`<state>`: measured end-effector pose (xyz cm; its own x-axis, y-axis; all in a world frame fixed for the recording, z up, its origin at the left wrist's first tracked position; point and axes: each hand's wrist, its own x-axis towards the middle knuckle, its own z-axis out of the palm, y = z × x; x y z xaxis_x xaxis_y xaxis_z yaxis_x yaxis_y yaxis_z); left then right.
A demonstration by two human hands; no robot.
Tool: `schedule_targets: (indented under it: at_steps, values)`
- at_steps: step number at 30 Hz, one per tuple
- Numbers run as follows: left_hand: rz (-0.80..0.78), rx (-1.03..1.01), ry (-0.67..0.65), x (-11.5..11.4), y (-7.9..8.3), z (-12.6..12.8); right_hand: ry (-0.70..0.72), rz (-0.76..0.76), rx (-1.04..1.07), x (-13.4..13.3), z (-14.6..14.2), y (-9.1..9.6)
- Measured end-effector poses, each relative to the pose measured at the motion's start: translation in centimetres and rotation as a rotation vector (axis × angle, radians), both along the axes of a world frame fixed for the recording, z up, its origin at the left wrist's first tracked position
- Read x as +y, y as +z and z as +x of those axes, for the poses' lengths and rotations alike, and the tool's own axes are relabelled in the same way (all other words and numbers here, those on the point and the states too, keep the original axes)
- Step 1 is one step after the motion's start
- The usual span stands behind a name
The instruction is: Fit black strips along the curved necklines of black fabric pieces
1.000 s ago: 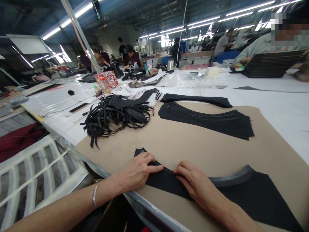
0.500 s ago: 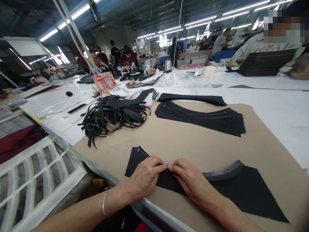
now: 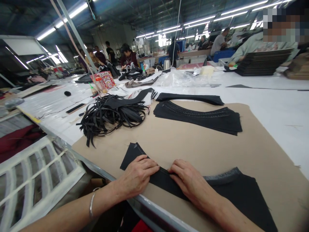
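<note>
A curved black fabric piece (image 3: pixel 238 199) lies before me on a tan board, one stretch of its curved edge showing a shiny grey strip (image 3: pixel 223 178). My left hand (image 3: pixel 138 175) rests on the left part of the piece, its fingers stretched flat along a narrow folded edge. Just to the right, my right hand (image 3: pixel 190 180) is closed, its thumb and fingertips pinching the same edge. The fabric under both palms is hidden.
The tan board (image 3: pixel 116 138) covers the near tabletop. Beyond my hands lie a stack of curved black pieces (image 3: pixel 198 117), a narrower stack (image 3: pixel 190 98) and a heap of black strips (image 3: pixel 111 116). A white slatted rack (image 3: pixel 41 177) stands left. A co-worker's sleeve (image 3: pixel 248 48) shows behind a dark stack.
My left hand has moved left, from a pinch at the edge to fingers laid flat on it. The gap between my hands has widened. The fabric's right end has shifted down and left.
</note>
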<state>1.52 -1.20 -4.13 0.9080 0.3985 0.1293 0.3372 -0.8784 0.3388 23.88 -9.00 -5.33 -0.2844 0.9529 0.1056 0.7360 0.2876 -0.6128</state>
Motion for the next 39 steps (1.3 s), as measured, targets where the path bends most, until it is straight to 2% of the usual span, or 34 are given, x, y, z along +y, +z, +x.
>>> schedule_targets:
  at_steps: [4,9,13,18,28,33,39]
  values:
    - [-0.006,-0.053,0.062,0.0,0.2,0.4,-0.001,-0.008,-0.017,-0.1,0.0,0.1]
    - [0.001,-0.145,0.170,-1.9,-0.5,2.7,0.020,0.034,-0.044,-0.1,0.2,-0.4]
    - [0.009,-0.101,0.156,-3.2,-1.4,3.4,0.033,0.064,-0.053,-0.2,0.4,-0.6]
    - [0.078,-0.113,0.098,-3.6,-2.1,2.6,0.023,0.025,-0.043,-0.6,1.2,-0.1]
    - [0.154,-0.025,0.150,-4.0,-1.1,3.8,0.094,0.028,-0.085,-1.7,3.6,0.7]
    - [0.188,0.002,0.161,-4.3,-1.1,4.0,0.113,0.024,-0.098,-2.0,4.2,1.0]
    - [0.180,-0.067,0.192,-4.7,-1.3,4.2,0.090,0.028,-0.098,-2.3,4.5,1.2]
